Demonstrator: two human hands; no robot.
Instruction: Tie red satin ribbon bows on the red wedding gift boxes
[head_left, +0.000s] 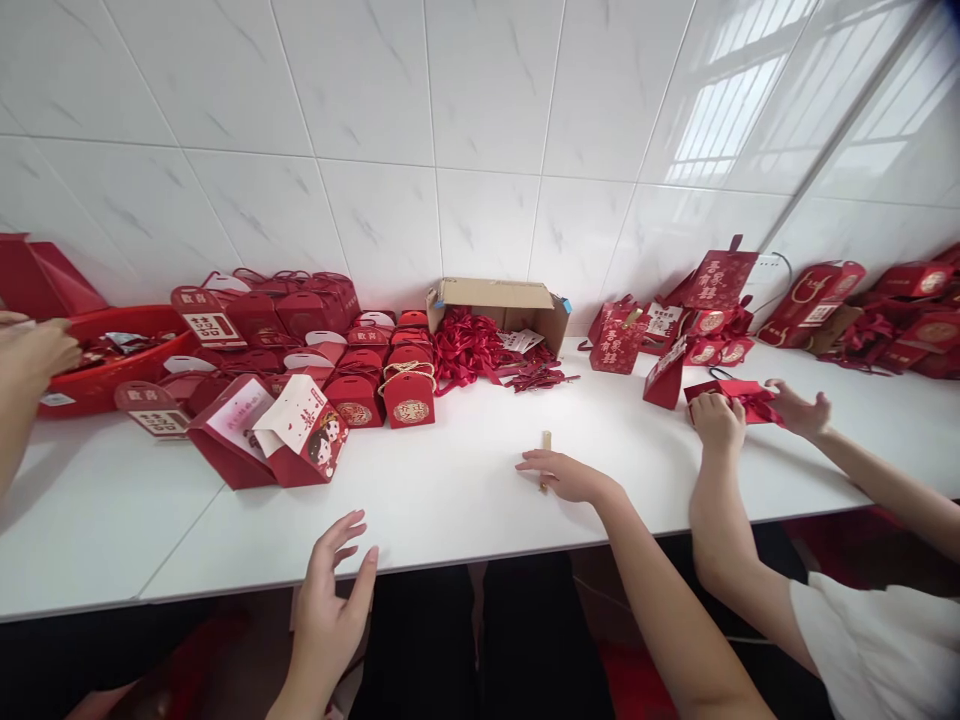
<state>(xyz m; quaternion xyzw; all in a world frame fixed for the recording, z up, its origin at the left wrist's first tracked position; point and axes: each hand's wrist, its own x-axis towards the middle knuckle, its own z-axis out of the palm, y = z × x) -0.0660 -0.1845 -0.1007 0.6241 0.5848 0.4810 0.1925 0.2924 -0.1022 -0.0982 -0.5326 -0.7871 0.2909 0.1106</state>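
One small cylinder [546, 440], two hands [568, 477]

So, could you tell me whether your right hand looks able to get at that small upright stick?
Probably yes: the right hand lies beside the small stick, with only bare table between.

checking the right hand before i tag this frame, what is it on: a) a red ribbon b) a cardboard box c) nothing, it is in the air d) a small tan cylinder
d: the right hand lies flat on the table with its fingers at a small tan cylinder, while the ribbons and the cardboard box sit farther back by the wall.
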